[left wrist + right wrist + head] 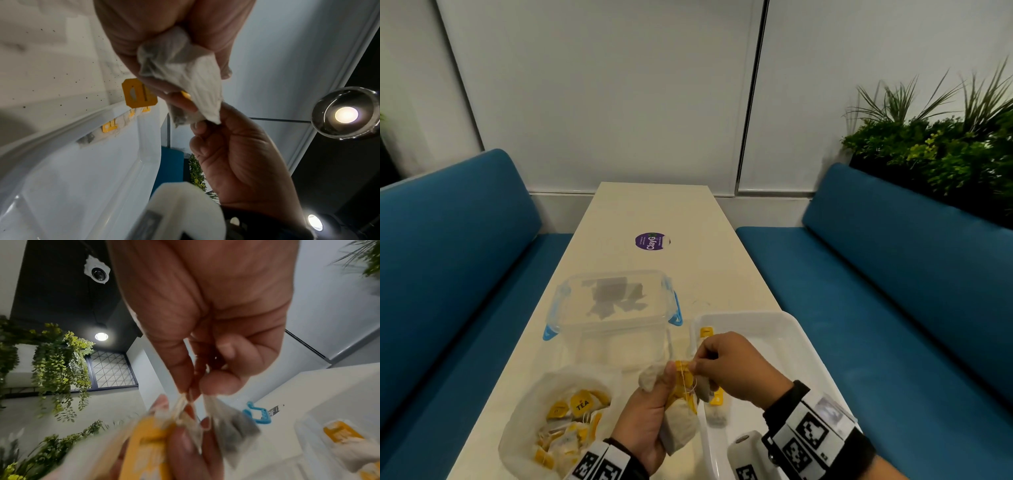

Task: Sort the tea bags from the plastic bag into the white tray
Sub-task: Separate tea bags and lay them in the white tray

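We are looking at a bunch of tea bags (681, 414) held over the table's (654, 212) near end, at about six o'clock in the head view, between the plastic bag (524, 421) at seven o'clock and the white tray (784, 329) at five o'clock; the bags are soft, crumpled pouches of pale filter paper, greyish where the leaf is showing through, with thin white strings and stiff yellow paper tags. Our left hand (650, 421) is curling its fingers round the bunch, thumb pressing on top; our right hand (732, 363) is pinching one tag and string at the top of the bunch between thumb and forefinger, the other fingers tucking in behind. In the left wrist view the paper (191, 73) is looking creased and fibrous, bunching between the fingers. The plastic bag is lying open, thin and translucent, and is holding a heap of more tea bags (571, 421), one tag reading TEA. The white tray is smooth, glossy and rectangular with rounded corners; a few sorted tea bags (714, 407) are lying along its left wall at the near end, with another yellow tag (706, 332) towards the far left corner. At twelve o'clock from our hands a clear plastic container (613, 308) with blue clips is standing on the table.
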The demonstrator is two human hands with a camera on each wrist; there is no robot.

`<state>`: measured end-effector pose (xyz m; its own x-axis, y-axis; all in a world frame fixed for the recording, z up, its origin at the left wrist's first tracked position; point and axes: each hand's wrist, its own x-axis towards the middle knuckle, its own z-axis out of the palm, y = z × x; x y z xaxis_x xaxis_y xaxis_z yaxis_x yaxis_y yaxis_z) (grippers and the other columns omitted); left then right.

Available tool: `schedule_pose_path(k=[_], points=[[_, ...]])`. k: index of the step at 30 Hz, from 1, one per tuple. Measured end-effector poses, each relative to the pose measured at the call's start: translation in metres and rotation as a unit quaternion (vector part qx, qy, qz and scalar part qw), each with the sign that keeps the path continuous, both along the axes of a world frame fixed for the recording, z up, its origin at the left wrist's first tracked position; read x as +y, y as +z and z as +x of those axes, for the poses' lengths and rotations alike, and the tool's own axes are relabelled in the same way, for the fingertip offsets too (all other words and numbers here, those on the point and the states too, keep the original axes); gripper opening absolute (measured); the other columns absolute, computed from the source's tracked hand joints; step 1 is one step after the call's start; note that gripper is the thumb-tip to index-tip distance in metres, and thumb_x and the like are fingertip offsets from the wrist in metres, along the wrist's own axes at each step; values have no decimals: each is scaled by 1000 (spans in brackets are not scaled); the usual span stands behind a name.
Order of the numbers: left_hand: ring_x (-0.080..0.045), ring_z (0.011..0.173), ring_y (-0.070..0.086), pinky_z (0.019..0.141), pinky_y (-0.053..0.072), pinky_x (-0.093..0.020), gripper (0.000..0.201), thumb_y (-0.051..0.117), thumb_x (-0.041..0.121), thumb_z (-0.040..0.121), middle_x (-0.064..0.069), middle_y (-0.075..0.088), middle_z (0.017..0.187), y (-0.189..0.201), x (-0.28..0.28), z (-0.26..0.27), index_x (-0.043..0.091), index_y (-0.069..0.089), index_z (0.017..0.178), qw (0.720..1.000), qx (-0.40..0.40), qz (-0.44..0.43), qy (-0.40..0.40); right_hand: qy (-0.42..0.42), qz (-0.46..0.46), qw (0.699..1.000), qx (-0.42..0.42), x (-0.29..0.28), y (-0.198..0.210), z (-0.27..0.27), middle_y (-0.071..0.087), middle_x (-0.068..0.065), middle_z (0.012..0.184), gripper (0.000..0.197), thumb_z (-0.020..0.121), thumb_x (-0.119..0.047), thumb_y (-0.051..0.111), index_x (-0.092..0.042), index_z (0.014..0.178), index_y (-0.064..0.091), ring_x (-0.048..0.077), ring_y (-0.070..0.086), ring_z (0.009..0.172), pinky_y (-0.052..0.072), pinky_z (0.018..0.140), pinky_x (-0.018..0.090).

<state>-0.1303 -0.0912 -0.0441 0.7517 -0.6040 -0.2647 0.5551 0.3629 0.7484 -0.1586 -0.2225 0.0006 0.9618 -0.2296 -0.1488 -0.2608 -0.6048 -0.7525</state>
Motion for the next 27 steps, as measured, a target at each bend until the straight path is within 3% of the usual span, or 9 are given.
schedule_pose_path(k=[6, 11, 13, 15, 17, 19, 23, 25, 27], points=[[-12, 40, 57, 36, 45, -17, 40, 39, 27, 96, -14, 68, 63, 3, 3, 0, -4, 63, 89, 998, 51, -15, -33, 66, -59, 993, 81, -5, 21, 7, 51, -5, 61, 26, 91, -17, 57, -20, 66, 51, 6, 47, 54, 41, 56, 18], [-15, 39, 56, 37, 45, -19, 25, 53, 22, 83, -16, 69, 67, 6, 4, -2, 0, 62, 90, 997, 59, -1, -55, 61, -2, 988, 141, -5, 27, 13, 47, 6, 58, 23, 86, -9, 50, -12, 64, 50, 16, 37, 47, 31, 45, 24], [-19, 47, 62, 42, 48, -22, 24, 58, 11, 76, -20, 70, 77, 6, 4, -4, -1, 63, 96, 997, 32, -2, -74, 51, 12, 988, 143, -6, 27, 16, 45, 8, 57, 22, 84, -9, 47, -11, 63, 49, 17, 36, 47, 30, 45, 24], [-17, 54, 65, 52, 50, -28, 27, 59, 8, 74, -17, 70, 74, 2, 3, -4, -1, 63, 99, 998, 10, 14, -68, 59, 24, 987, 147, -8, 26, 16, 47, 8, 57, 21, 85, -10, 48, -12, 64, 50, 18, 38, 48, 31, 45, 25], [-18, 63, 67, 59, 46, -32, 23, 56, 14, 80, -18, 70, 78, -2, 4, -3, 0, 66, 95, 998, -1, 25, -59, 77, 37, 985, 147, -11, 25, 15, 51, 6, 58, 20, 86, -11, 52, -13, 67, 54, 18, 42, 51, 34, 45, 23], [-24, 73, 64, 58, 45, -31, 33, 53, 24, 82, -25, 69, 90, -3, 5, -1, -2, 68, 96, 998, 8, 35, -45, 93, 39, 984, 146, -14, 24, 13, 54, 3, 61, 17, 88, -13, 56, -15, 71, 57, 17, 46, 56, 37, 48, 21], [-18, 50, 57, 49, 44, -26, 46, 42, 28, 94, -18, 69, 74, -7, 7, 4, 2, 76, 75, 998, 35, 31, -34, 99, 21, 986, 129, -17, 22, 9, 57, 1, 64, 16, 91, -16, 57, -19, 75, 58, 15, 47, 56, 39, 51, 19], [-18, 50, 59, 47, 48, -25, 49, 39, 32, 96, -18, 69, 76, -9, 6, 7, -1, 73, 85, 997, 70, 13, -43, 85, 16, 990, 114, -16, 20, 7, 56, -1, 63, 17, 91, -18, 57, -20, 74, 57, 10, 45, 50, 38, 50, 18], [-23, 61, 67, 56, 55, -28, 47, 40, 35, 96, -22, 69, 89, -9, 5, 10, -4, 66, 102, 992, 118, -9, -36, 66, 16, 994, 81, -12, 16, 6, 57, -3, 64, 16, 91, -19, 59, -21, 75, 58, 5, 47, 50, 39, 49, 16]])
